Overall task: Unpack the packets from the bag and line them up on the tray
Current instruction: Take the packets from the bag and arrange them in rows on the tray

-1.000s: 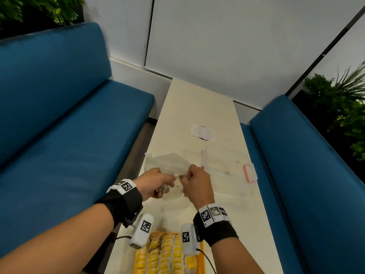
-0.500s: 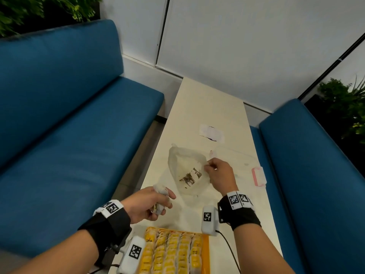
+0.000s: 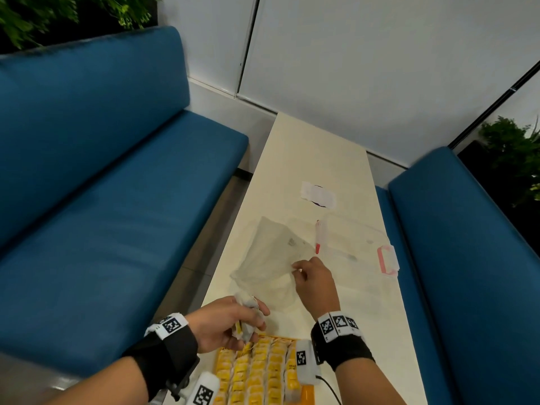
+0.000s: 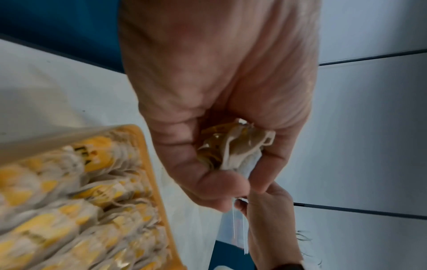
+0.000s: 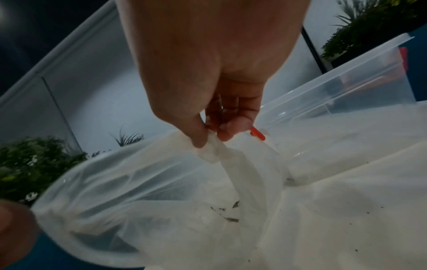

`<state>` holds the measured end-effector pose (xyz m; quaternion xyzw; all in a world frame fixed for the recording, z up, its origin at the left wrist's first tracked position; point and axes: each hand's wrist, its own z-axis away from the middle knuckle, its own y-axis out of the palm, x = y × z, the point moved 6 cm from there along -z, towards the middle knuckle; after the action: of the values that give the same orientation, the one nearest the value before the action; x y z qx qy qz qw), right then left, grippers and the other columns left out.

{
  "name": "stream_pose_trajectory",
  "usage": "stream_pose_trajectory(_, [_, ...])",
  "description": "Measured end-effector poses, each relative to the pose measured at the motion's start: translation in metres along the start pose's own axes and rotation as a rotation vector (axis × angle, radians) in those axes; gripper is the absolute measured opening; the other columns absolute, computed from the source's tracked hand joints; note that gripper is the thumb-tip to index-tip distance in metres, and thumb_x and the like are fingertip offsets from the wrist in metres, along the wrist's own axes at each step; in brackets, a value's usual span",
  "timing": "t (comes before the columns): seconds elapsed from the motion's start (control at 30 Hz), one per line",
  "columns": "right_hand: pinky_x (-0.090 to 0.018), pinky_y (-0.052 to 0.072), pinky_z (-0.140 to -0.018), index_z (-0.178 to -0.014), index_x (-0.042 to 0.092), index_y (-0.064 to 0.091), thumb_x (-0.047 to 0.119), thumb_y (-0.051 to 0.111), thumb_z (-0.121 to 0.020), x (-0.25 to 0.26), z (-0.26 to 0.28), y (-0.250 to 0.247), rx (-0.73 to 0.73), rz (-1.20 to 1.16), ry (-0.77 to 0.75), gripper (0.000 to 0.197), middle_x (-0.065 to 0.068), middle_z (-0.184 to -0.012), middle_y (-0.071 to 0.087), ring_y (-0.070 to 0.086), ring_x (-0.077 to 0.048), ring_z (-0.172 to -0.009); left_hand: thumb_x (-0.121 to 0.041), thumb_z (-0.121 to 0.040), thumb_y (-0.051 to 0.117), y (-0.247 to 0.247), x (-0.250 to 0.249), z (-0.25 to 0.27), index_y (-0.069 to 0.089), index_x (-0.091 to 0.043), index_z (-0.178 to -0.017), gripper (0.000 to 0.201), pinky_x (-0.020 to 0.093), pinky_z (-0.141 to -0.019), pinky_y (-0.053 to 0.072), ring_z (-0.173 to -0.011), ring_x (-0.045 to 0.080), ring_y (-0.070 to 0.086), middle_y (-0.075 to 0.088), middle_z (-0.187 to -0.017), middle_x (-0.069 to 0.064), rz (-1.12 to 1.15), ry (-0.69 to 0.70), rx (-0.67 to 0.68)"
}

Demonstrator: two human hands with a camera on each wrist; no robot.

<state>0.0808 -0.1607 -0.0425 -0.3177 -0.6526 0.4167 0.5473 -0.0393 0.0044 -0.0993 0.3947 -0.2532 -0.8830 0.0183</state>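
Pinching crinkled translucent bag [image 3: 271, 258], right hand [image 3: 314, 283]

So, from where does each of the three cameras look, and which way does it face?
Head: looks down the cream table; both forearms show.
Left wrist: along the left hand, gripping small paper packets, beside the orange tray.
Right wrist: along the right hand, pinching the clear plastic bag.
Shared: head and right-wrist views show the bag.
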Motion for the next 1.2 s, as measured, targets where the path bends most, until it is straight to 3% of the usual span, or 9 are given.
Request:
stream_pose_trajectory(0.1, [-0.028, 0.05, -0.078, -0.109, 0.019, 0.071, 0.021, 0.061, -0.094, 0.002, 0.012, 0.011, 0.101, 0.099, -0.041, 0.018, 0.001, -0.105, 0.056, 0.063, -0.019, -0.09, -0.005, -0.084, 0.07, 0.007, 0.009, 0.0, 0.067, -0.013, -0.114, 0.032, 0.025, -0.052, 0.046, -0.075, 0.021, 0.063, 0.068, -0.095, 0.011, -0.077, -0.017, 0.048])
stream_pose_trajectory(0.37, [-0.032, 0.053, -0.087, -0.126, 0.026, 0.061, 0.016, 0.058, -0.092, 0.006, 0.035, 0.01, 0.254, 0.184, -0.07, 0.036, 0.003, -0.119, 0.05, 0.06, -0.016, -0.105, -0.012, -0.072, 0.074, 0.009, 0.019, -0.003, 0.069, -0.017, -0.113, 0.041, 0.024, -0.053, 0.047, -0.076, 0.018, 0.064, 0.066, -0.095, 0.01, -0.222, -0.049, 0.069])
stream_pose_trajectory(0.47, [-0.022, 0.05, -0.082, -0.124, 0.029, 0.064, 0.009, 0.058, -0.088, 0.02, 0.044, 0.001, 0.24, -0.056, -0.098, 0.042, 0.009, -0.112, 0.051, 0.058, -0.007, -0.089, -0.012, -0.074, 0.073, 0.011, 0.023, -0.005, 0.068, -0.017, -0.115, 0.041, 0.023, -0.052, 0.047, -0.076, 0.018, 0.064, 0.068, -0.094, 0.007, -0.25, -0.053, 0.094])
stream_pose_trajectory(0.57, [-0.011, 0.045, -0.083, -0.119, 0.034, 0.068, 0.006, 0.058, -0.088, 0.039, 0.057, 0.003, 0.42, -0.247, -0.094, 0.044, 0.012, -0.111, 0.057, 0.059, -0.005, -0.088, -0.009, -0.078, 0.071, 0.018, 0.023, -0.005, 0.068, -0.019, -0.114, 0.037, 0.023, -0.051, 0.046, -0.073, 0.016, 0.063, 0.068, -0.098, 0.006, -0.268, -0.048, 0.126])
stream_pose_trajectory(0.73, [-0.015, 0.048, -0.085, -0.115, 0.034, 0.07, 0.016, 0.065, -0.089, 0.045, 0.071, 0.012, 0.623, -0.247, -0.099, 0.032, 0.007, -0.118, 0.056, 0.06, -0.006, -0.091, -0.008, -0.074, 0.071, 0.029, 0.018, -0.004, 0.063, -0.012, -0.106, 0.033, 0.022, -0.048, 0.044, -0.068, 0.014, 0.062, 0.068, -0.099, 0.008, -0.271, -0.032, 0.184])
stream_pose_trajectory(0.83, [-0.02, 0.051, -0.083, -0.103, 0.029, 0.071, 0.02, 0.072, -0.086, 0.041, 0.074, 0.013, 0.599, -0.292, -0.078, 0.019, 0.008, -0.112, 0.061, 0.062, -0.007, -0.087, -0.011, -0.075, 0.076, 0.029, 0.02, -0.005, 0.058, -0.01, -0.113, 0.042, 0.022, -0.047, 0.044, -0.07, 0.017, 0.062, 0.069, -0.1, 0.009, -0.224, -0.037, 0.201])
stream_pose_trajectory(0.97, [-0.023, 0.05, -0.067, -0.089, 0.014, 0.069, 0.01, 0.073, -0.082, 0.032, 0.073, 0.008, 0.53, -0.467, 0.062, 0.008, 0.004, -0.082, 0.069, 0.062, -0.008, -0.069, -0.022, -0.082, 0.08, 0.026, 0.023, -0.006, 0.058, -0.014, -0.123, 0.048, 0.021, -0.048, 0.043, -0.074, 0.017, 0.063, 0.07, -0.105, 0.008, -0.164, -0.021, 0.197])
stream_pose_trajectory(1.07, [-0.029, 0.05, -0.058, -0.093, 0.005, 0.064, 0.003, 0.071, -0.084, 0.02, 0.073, 0.007, 0.474, -0.603, 0.172, 0.011, -0.004, -0.078, 0.066, 0.066, -0.015, -0.063, -0.026, -0.085, 0.079, 0.022, 0.027, -0.005, 0.058, -0.017, -0.131, 0.052, 0.021, -0.051, 0.042, -0.077, 0.017, 0.064, 0.072, -0.111, 0.006, -0.136, -0.042, 0.153])
stream_pose_trajectory(1.2, [-0.03, 0.049, -0.05, -0.096, 0.002, 0.056, -0.001, 0.072, -0.085, 0.008, 0.075, 0.006, 0.418, -0.769, 0.289, 0.02, -0.013, -0.076, 0.061, 0.067, -0.023, -0.056, -0.027, -0.086, 0.078, 0.02, 0.03, -0.003, 0.066, -0.016, -0.121, 0.039, 0.021, -0.051, 0.039, -0.077, 0.017, 0.06, 0.072, -0.112, 0.009, -0.096, -0.034, 0.111])
